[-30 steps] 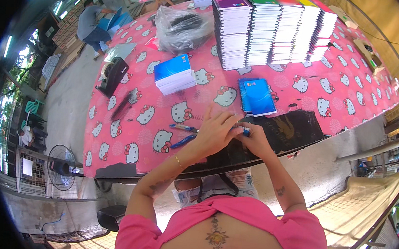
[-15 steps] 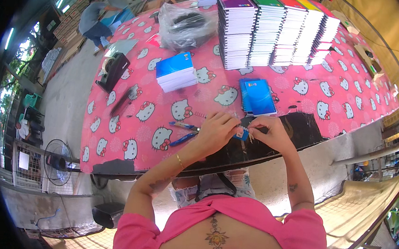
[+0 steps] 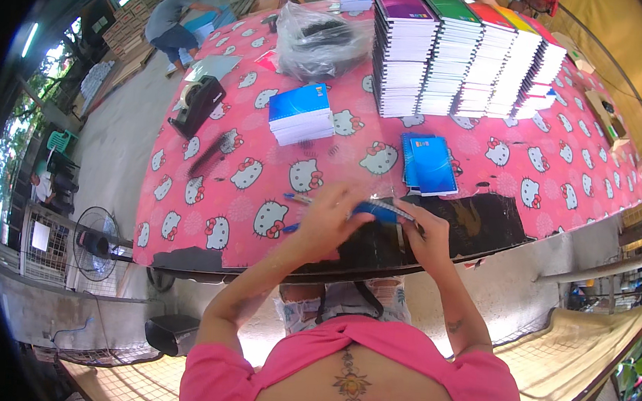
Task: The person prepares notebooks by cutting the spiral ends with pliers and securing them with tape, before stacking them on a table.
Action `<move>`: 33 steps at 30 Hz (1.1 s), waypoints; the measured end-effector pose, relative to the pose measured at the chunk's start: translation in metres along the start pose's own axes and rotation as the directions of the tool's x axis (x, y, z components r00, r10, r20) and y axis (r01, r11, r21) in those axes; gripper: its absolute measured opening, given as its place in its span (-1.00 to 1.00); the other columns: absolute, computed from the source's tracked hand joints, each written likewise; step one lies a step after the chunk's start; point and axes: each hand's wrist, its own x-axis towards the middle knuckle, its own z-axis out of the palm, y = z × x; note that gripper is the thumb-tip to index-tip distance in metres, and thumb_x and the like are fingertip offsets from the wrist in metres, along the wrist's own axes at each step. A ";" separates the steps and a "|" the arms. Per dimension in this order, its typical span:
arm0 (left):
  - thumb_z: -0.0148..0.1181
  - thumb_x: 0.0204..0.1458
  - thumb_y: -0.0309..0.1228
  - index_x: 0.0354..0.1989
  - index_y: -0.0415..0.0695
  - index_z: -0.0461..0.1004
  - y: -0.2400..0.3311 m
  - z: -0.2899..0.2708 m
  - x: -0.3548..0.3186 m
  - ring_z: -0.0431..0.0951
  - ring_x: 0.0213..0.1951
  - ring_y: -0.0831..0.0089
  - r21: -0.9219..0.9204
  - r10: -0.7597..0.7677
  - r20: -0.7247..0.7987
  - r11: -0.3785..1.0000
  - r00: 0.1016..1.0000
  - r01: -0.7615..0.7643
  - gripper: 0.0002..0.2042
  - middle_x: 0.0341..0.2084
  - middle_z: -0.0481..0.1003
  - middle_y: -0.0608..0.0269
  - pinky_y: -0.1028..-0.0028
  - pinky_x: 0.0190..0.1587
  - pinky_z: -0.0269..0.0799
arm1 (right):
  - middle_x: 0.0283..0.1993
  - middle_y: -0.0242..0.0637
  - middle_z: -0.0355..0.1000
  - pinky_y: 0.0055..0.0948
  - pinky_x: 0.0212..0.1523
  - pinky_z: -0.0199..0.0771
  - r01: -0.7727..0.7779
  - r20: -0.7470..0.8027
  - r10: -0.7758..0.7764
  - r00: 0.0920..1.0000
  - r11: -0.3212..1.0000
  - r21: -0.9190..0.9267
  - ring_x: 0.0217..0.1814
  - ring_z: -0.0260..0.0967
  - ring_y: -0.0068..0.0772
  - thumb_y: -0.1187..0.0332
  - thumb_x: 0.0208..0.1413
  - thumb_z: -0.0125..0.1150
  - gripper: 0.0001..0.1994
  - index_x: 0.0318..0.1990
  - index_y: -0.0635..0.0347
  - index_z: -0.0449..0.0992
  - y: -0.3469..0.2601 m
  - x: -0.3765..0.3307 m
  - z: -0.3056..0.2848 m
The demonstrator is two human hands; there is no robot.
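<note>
Near the table's front edge, my right hand (image 3: 430,238) grips one end of a small blue spiral notebook (image 3: 386,212), which is tilted so its spiral edge shows. My left hand (image 3: 332,218) is at the notebook's other end, its thumb over the cover. Motion smears its fingers, so I cannot tell if they grip. Beside the left hand lie a pen (image 3: 298,198) and a blue-handled item (image 3: 290,228), both partly hidden by it. Just beyond my hands, overlapping blue notebooks (image 3: 431,165) lie flat.
A stack of blue notebooks (image 3: 301,116) stands beyond my left hand. Tall stacks of spiral notebooks (image 3: 403,64) rise at the back. A tape dispenser (image 3: 197,106) and a plastic bag (image 3: 322,42) sit on the pink patterned table (image 3: 263,173). Another person (image 3: 172,27) bends over at the far left.
The notebook between my hands has turned so its spiral edge shows. My left hand has shifted slightly left, and my right hand has moved a little lower. The whole view has shifted slightly.
</note>
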 end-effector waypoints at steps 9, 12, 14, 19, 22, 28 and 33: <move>0.13 0.23 -0.17 0.23 -0.08 0.39 -0.046 -0.045 -0.064 0.53 -0.08 0.04 0.346 -0.317 0.210 0.909 0.925 0.233 -0.56 -0.08 0.50 0.05 0.16 -0.09 0.46 | 0.11 -0.35 0.52 -0.16 0.13 0.38 0.296 0.154 -0.254 0.955 0.763 -0.574 0.17 0.41 -0.21 0.51 -0.10 0.32 -0.59 0.00 0.07 0.60 0.018 -0.013 0.028; 0.04 0.30 -0.18 0.19 -0.14 0.40 -0.047 -0.036 -0.037 0.61 -0.20 0.21 -0.146 -0.640 0.319 0.696 0.699 0.703 -0.61 -0.21 0.56 0.13 0.27 -0.22 0.51 | 0.11 -0.35 0.52 -0.17 0.15 0.37 0.277 0.146 -0.236 0.961 0.769 -0.576 0.19 0.41 -0.21 0.50 -0.09 0.31 -0.59 0.00 0.06 0.60 0.020 -0.013 0.030; -0.01 0.33 -0.19 0.15 -0.16 0.42 -0.051 -0.028 -0.025 0.64 -0.26 0.29 -0.375 -0.679 0.530 0.349 0.508 0.859 -0.64 -0.27 0.58 0.18 0.32 -0.28 0.54 | 0.11 -0.35 0.52 -0.16 0.14 0.37 0.282 0.152 -0.239 0.959 0.768 -0.575 0.19 0.40 -0.21 0.50 -0.09 0.31 -0.59 0.01 0.07 0.60 0.019 -0.013 0.030; 0.00 0.32 -0.19 -0.04 -0.23 0.45 -0.067 -0.018 -0.010 0.67 -0.30 0.28 -0.428 -0.468 0.820 -0.119 0.330 0.896 -0.68 -0.29 0.60 0.08 0.32 -0.33 0.60 | 0.11 -0.33 0.52 -0.18 0.15 0.36 0.279 0.150 -0.236 0.960 0.770 -0.574 0.19 0.40 -0.21 0.49 -0.07 0.31 -0.61 0.00 0.08 0.60 0.018 -0.012 0.028; -0.03 0.31 -0.21 -0.08 -0.28 0.44 -0.063 -0.019 -0.001 0.64 -0.38 0.30 -0.406 -0.515 0.808 -0.135 0.286 0.904 -0.67 -0.33 0.58 0.07 0.35 -0.38 0.58 | 0.11 -0.33 0.52 -0.18 0.15 0.35 0.277 0.146 -0.237 0.961 0.775 -0.568 0.20 0.40 -0.21 0.49 -0.07 0.31 -0.61 0.00 0.08 0.60 0.019 -0.012 0.028; -0.02 0.33 -0.20 -0.17 -0.25 0.45 -0.074 -0.008 -0.015 0.54 -0.52 0.36 -0.463 -0.533 0.746 0.017 0.400 0.886 -0.69 -0.43 0.56 0.13 0.38 -0.46 0.54 | 0.11 -0.34 0.51 -0.18 0.14 0.35 0.275 0.157 -0.227 0.961 0.774 -0.571 0.20 0.39 -0.21 0.49 -0.08 0.32 -0.60 0.00 0.08 0.60 0.016 -0.012 0.030; -0.04 0.33 -0.23 -0.12 -0.28 0.43 -0.064 -0.013 -0.007 0.58 -0.50 0.36 -0.458 -0.517 0.780 -0.087 0.353 0.885 -0.69 -0.42 0.57 0.07 0.40 -0.48 0.52 | 0.12 -0.35 0.50 -0.19 0.14 0.34 0.262 0.147 -0.217 0.965 0.777 -0.572 0.20 0.39 -0.22 0.49 -0.08 0.31 -0.60 0.01 0.07 0.60 0.018 -0.013 0.029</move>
